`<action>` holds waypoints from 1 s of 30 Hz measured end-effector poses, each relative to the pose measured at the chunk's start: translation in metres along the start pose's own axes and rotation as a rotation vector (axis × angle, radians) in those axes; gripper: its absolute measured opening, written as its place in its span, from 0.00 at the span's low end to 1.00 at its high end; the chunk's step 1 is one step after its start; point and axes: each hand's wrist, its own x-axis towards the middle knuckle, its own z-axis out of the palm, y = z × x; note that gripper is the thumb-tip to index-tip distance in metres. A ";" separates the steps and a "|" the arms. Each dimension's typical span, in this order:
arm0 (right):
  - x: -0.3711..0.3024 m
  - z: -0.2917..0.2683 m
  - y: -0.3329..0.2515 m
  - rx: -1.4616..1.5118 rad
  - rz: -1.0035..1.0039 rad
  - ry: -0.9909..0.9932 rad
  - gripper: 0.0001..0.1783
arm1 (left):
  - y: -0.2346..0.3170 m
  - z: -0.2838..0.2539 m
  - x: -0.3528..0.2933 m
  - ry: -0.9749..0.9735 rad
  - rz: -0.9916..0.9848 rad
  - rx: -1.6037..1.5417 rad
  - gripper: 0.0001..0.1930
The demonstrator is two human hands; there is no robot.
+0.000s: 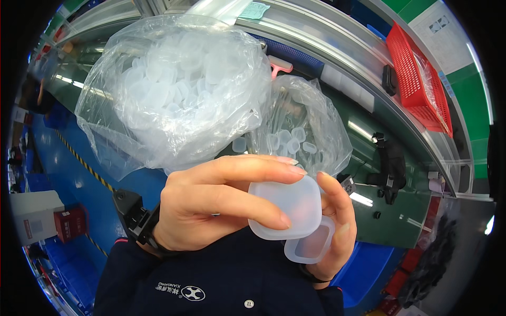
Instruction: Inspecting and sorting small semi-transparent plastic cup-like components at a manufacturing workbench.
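Note:
My left hand (197,205) is closed on a frosted, rounded-square plastic piece (284,203), its fingers lying across the face. The piece is tilted toward me, in front of my chest. Just below it a smaller frosted piece (310,243) with a raised rim lies against my right hand (340,226), whose fingers curl around its edge. My right fingertips also come up beside the larger piece; whether they press on it is hard to see. My left thumb is hidden behind the larger piece.
A big clear bag (100,113) full of frosted pieces lies at the back left. Beside it, a smaller clear bag (329,126) holds several more. A pink-handled scraper (279,66), a red basket (421,84) and a black strapped device (389,168) are on the green table (369,224).

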 end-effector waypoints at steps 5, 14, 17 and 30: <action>0.003 0.002 -0.004 -0.149 -0.058 0.007 0.33 | 0.003 -0.001 -0.002 0.004 -0.093 -0.222 0.04; 0.004 -0.001 0.000 -0.086 -0.052 -0.066 0.31 | 0.013 -0.001 -0.007 -0.018 -0.225 -0.389 0.40; 0.002 -0.001 0.001 -0.058 -0.057 -0.034 0.31 | 0.012 -0.002 -0.005 -0.091 -0.159 -0.205 0.44; 0.001 -0.002 0.007 -0.304 -0.045 -0.010 0.29 | 0.001 0.011 0.003 0.060 -0.079 0.194 0.40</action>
